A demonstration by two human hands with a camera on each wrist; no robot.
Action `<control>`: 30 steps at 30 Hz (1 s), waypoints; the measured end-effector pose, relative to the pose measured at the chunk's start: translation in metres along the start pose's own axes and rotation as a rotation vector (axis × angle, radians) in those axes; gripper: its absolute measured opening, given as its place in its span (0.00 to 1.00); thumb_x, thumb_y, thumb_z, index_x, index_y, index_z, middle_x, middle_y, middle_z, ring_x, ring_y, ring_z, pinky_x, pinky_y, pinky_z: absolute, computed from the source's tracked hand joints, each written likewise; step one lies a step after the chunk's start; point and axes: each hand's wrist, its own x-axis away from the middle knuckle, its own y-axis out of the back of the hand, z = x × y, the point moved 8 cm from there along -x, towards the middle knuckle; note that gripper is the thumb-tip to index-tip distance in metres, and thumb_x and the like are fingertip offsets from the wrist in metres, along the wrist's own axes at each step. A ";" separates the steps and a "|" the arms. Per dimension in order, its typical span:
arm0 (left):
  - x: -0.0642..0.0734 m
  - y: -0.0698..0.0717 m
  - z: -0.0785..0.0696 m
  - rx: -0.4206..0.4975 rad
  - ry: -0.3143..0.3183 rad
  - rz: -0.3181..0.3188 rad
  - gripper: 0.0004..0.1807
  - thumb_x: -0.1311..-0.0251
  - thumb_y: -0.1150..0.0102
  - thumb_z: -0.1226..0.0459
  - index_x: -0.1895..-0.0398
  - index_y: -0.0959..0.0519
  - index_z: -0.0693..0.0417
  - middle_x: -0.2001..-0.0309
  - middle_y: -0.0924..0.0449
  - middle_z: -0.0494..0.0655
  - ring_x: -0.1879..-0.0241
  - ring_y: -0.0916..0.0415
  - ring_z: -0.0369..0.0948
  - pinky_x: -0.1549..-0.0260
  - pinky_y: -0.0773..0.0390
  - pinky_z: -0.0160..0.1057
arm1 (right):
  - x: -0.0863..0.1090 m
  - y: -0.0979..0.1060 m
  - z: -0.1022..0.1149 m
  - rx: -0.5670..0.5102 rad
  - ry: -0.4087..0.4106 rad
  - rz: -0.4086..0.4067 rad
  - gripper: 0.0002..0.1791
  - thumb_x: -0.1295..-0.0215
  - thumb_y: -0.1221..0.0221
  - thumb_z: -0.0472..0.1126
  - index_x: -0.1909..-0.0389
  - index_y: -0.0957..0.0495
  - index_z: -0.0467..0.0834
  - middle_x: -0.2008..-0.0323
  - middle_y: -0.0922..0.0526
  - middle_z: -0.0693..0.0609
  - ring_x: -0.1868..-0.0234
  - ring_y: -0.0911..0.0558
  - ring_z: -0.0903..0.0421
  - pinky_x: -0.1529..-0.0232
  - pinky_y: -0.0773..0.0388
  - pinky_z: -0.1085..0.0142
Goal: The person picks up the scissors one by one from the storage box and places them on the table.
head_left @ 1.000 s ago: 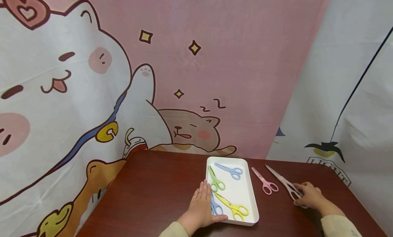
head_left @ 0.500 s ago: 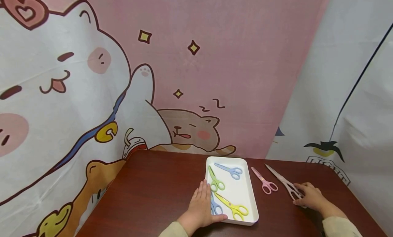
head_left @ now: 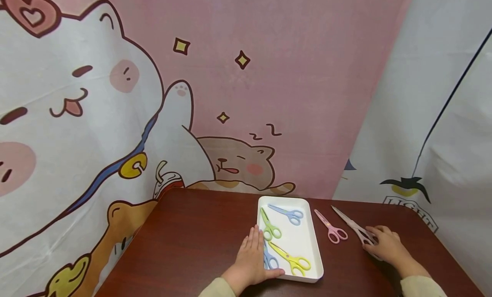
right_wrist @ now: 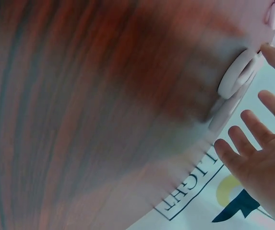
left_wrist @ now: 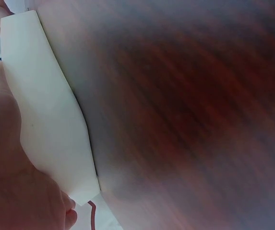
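Observation:
Along the left wall of a white tray point(head_left: 317, 256) lies my left hand point(head_left: 247, 260), fingers straight and the thumb over the near rim. In the left wrist view that hand rests against the tray's outer wall point(left_wrist: 51, 110). At the far right my right hand point(head_left: 388, 245) is at the handles of large pale pink scissors point(head_left: 347, 221), partly covering them. The right wrist view shows its fingers spread and straight, with the thumb close to the handle loops point(right_wrist: 227, 85); contact there is unclear. Smaller pink scissors point(head_left: 325, 221) lie between the tray and the large pair.
Inside the tray are blue scissors point(head_left: 282, 210) at the far end, green scissors point(head_left: 267, 222), yellow scissors point(head_left: 284, 253) and another blue pair point(head_left: 271, 263) partly behind the left hand. A printed cloth point(head_left: 307, 96) hangs behind the brown table point(head_left: 200, 233).
My right hand has shifted slightly away from me and to the left over the large scissors' handles. The left hand, tray and other scissors stay as they were.

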 end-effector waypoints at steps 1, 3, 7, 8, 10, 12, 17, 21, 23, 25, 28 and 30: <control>-0.001 -0.001 0.001 -0.005 0.001 -0.003 0.68 0.60 0.59 0.20 0.26 0.52 0.61 0.25 0.60 0.59 0.25 0.60 0.50 0.31 0.48 0.47 | 0.000 0.000 0.002 -0.007 -0.006 0.003 0.38 0.51 0.33 0.50 0.44 0.29 0.30 0.48 0.34 0.23 0.51 0.36 0.22 0.52 0.39 0.32; -0.002 -0.003 0.001 -0.014 0.003 -0.010 0.68 0.61 0.60 0.19 0.26 0.52 0.60 0.25 0.61 0.58 0.25 0.61 0.50 0.31 0.48 0.47 | 0.000 0.000 0.007 -0.015 -0.013 0.012 0.39 0.49 0.33 0.52 0.42 0.31 0.30 0.47 0.35 0.23 0.50 0.37 0.22 0.52 0.39 0.31; -0.003 -0.005 0.002 -0.015 0.000 -0.028 0.68 0.61 0.60 0.19 0.26 0.52 0.60 0.25 0.60 0.58 0.25 0.60 0.50 0.31 0.47 0.47 | 0.000 0.000 0.016 -0.030 -0.010 0.017 0.42 0.47 0.35 0.55 0.39 0.35 0.32 0.44 0.37 0.24 0.47 0.39 0.23 0.52 0.39 0.28; -0.003 -0.005 0.002 -0.013 0.000 -0.030 0.68 0.61 0.60 0.19 0.26 0.52 0.60 0.25 0.60 0.58 0.25 0.60 0.50 0.31 0.47 0.47 | 0.001 0.000 0.019 -0.024 0.001 0.009 0.42 0.47 0.35 0.55 0.38 0.35 0.32 0.44 0.37 0.24 0.46 0.39 0.23 0.53 0.39 0.28; -0.003 -0.005 0.002 -0.011 0.002 -0.029 0.68 0.61 0.60 0.19 0.26 0.52 0.60 0.25 0.61 0.58 0.25 0.60 0.50 0.31 0.47 0.47 | 0.002 0.000 0.025 -0.016 0.018 -0.004 0.43 0.46 0.36 0.56 0.37 0.37 0.33 0.42 0.37 0.25 0.45 0.39 0.23 0.53 0.39 0.28; -0.003 -0.005 0.001 -0.009 0.005 -0.025 0.68 0.61 0.60 0.19 0.26 0.52 0.60 0.25 0.61 0.58 0.25 0.61 0.50 0.31 0.47 0.48 | 0.003 0.000 0.033 -0.008 0.043 -0.027 0.43 0.46 0.36 0.58 0.37 0.37 0.34 0.40 0.38 0.26 0.43 0.40 0.23 0.52 0.40 0.27; -0.003 -0.005 0.001 -0.004 0.011 -0.010 0.68 0.61 0.60 0.19 0.26 0.52 0.59 0.24 0.61 0.57 0.25 0.61 0.50 0.31 0.48 0.47 | 0.005 0.001 0.052 0.016 0.106 -0.079 0.43 0.44 0.38 0.60 0.35 0.38 0.36 0.37 0.40 0.27 0.40 0.41 0.24 0.48 0.42 0.28; -0.003 -0.006 0.001 -0.007 0.009 -0.014 0.68 0.61 0.60 0.19 0.26 0.52 0.60 0.25 0.61 0.58 0.25 0.61 0.50 0.31 0.48 0.47 | 0.007 0.000 0.067 0.026 0.145 -0.114 0.43 0.44 0.38 0.59 0.34 0.39 0.39 0.35 0.41 0.28 0.38 0.42 0.25 0.47 0.44 0.27; -0.003 -0.006 0.001 -0.012 0.007 -0.019 0.68 0.62 0.60 0.19 0.26 0.52 0.60 0.25 0.61 0.58 0.25 0.61 0.50 0.31 0.48 0.47 | 0.007 -0.001 0.075 0.023 0.169 -0.137 0.43 0.44 0.37 0.58 0.34 0.40 0.39 0.35 0.41 0.28 0.38 0.42 0.25 0.48 0.44 0.27; -0.002 -0.006 0.001 -0.016 0.006 -0.023 0.68 0.62 0.60 0.19 0.26 0.52 0.60 0.25 0.61 0.58 0.25 0.61 0.50 0.31 0.48 0.47 | 0.008 -0.002 0.082 0.021 0.187 -0.152 0.44 0.45 0.37 0.58 0.33 0.40 0.40 0.35 0.41 0.28 0.37 0.42 0.25 0.47 0.44 0.27; -0.002 -0.006 0.001 -0.018 0.005 -0.026 0.68 0.62 0.60 0.19 0.26 0.52 0.60 0.25 0.61 0.58 0.25 0.61 0.50 0.31 0.48 0.47 | 0.009 -0.004 0.092 0.014 0.192 -0.149 0.45 0.45 0.37 0.59 0.32 0.40 0.41 0.33 0.42 0.30 0.36 0.42 0.26 0.47 0.45 0.26; -0.002 -0.006 0.001 -0.016 0.004 -0.028 0.68 0.61 0.60 0.19 0.26 0.52 0.60 0.25 0.61 0.58 0.25 0.61 0.50 0.31 0.48 0.47 | 0.010 -0.005 0.100 0.002 0.199 -0.144 0.45 0.46 0.37 0.59 0.32 0.40 0.42 0.33 0.43 0.31 0.36 0.42 0.26 0.47 0.46 0.26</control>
